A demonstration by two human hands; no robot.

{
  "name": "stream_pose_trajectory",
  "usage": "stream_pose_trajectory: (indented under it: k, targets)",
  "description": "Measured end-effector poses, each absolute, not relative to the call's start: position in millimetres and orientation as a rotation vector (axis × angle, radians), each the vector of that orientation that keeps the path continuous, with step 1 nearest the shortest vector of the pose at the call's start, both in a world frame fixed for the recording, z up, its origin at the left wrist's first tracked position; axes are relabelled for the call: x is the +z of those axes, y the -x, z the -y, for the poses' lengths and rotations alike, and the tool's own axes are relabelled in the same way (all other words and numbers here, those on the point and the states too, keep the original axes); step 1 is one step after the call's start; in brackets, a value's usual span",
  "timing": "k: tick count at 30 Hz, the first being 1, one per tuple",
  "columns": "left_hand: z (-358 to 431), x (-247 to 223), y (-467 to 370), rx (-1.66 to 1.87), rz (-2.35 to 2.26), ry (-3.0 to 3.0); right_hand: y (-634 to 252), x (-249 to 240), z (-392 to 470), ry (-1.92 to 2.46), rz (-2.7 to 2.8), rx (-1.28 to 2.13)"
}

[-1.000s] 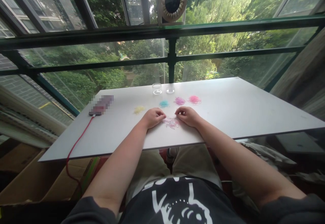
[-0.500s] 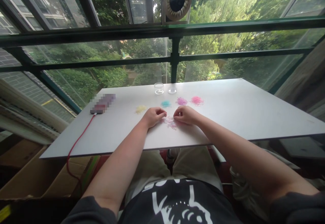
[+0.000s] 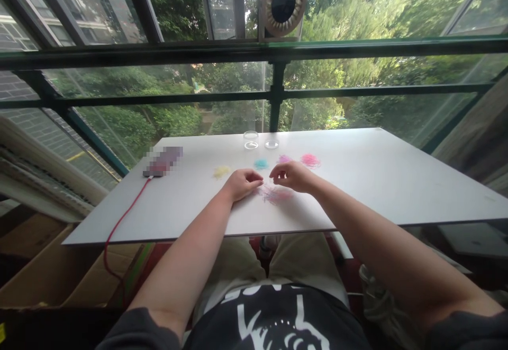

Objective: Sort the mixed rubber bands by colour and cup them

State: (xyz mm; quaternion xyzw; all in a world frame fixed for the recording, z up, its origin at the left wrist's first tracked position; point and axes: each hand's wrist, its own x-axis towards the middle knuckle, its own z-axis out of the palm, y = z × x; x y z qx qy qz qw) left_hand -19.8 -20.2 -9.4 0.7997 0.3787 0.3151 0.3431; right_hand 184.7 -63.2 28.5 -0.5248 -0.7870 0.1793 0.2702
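A loose mixed pile of thin, mostly pinkish rubber bands [image 3: 273, 195] lies on the white table between and just in front of my hands. My left hand [image 3: 243, 183] rests at the pile's left side, thumb and forefinger pinched together; whatever is between them is too small to make out. Over the pile's far right side, my right hand [image 3: 291, 175] is held with curled fingers and a pinched tip, its contents also unclear. Beyond the hands are sorted heaps: yellow bands [image 3: 221, 171], teal bands [image 3: 261, 164], purple bands [image 3: 284, 158], partly behind my right hand, and pink bands [image 3: 310, 160].
Two small clear round containers [image 3: 251, 141] stand near the table's far edge. At the left lies a blurred-out phone [image 3: 163, 161] with a red cable [image 3: 126, 214] running off the front edge. A green railing [image 3: 198, 95] and windows are behind the white table [image 3: 381, 180].
My right hand has risen slightly off the pile and uncovers more pink bands on its right side. My left hand stays almost in place. The view has shifted slightly.
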Motion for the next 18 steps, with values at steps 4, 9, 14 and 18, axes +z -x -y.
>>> stream_pose_trajectory:
  k: [4,9,14,18]
  targets:
    - [20,-9,20,0.863,-0.974,-2.068,-182,26,63,1.313,2.049,0.561]
    - [18,-11,20,0.898,-0.938,-2.029,-172,21,59,1.326,2.048,0.592]
    - [14,-16,19,0.952,-0.884,-1.946,-162,21,53,1.422,2.005,0.575]
    - [12,-18,19,0.963,-0.861,-1.906,-157,21,50,1.486,1.982,0.571]
